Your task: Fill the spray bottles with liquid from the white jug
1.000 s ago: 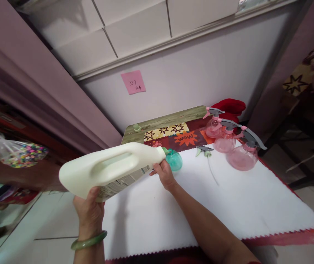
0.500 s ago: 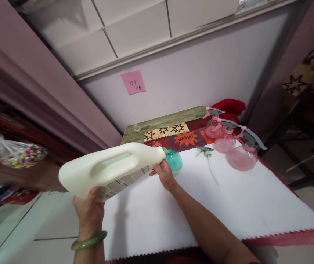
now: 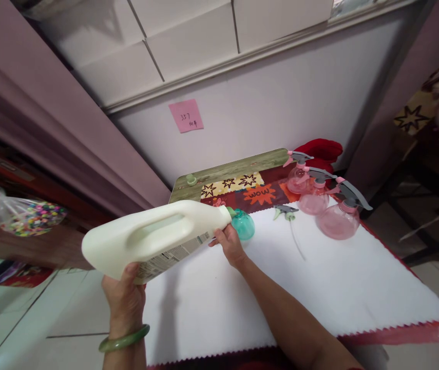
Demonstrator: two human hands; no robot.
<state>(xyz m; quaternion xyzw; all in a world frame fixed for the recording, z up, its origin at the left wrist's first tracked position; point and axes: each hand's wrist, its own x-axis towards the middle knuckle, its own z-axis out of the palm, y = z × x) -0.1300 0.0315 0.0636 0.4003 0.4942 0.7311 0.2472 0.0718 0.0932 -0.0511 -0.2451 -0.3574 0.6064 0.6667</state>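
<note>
A large cream-coloured jug (image 3: 165,221) with a moulded handle lies tilted almost level, its neck pointing right. My left hand (image 3: 127,293), with a green bangle at the wrist, grips its base end from below. Under the neck, my right hand (image 3: 229,245) is closed round the jug. The jug's green spout meets the mouth of a green spray bottle (image 3: 244,226) that has no spray head on it. Whether liquid is flowing cannot be made out. A grey and green spray head (image 3: 286,210) with its thin tube lies to the right on the white sheet.
Three pink spray bottles (image 3: 337,221) with grey and pink heads stand in a row at the table's right side. A small green cap (image 3: 191,179) sits at the back left corner. A white sheet (image 3: 219,318) covers the front of the table. A wall (image 3: 250,113) rises behind.
</note>
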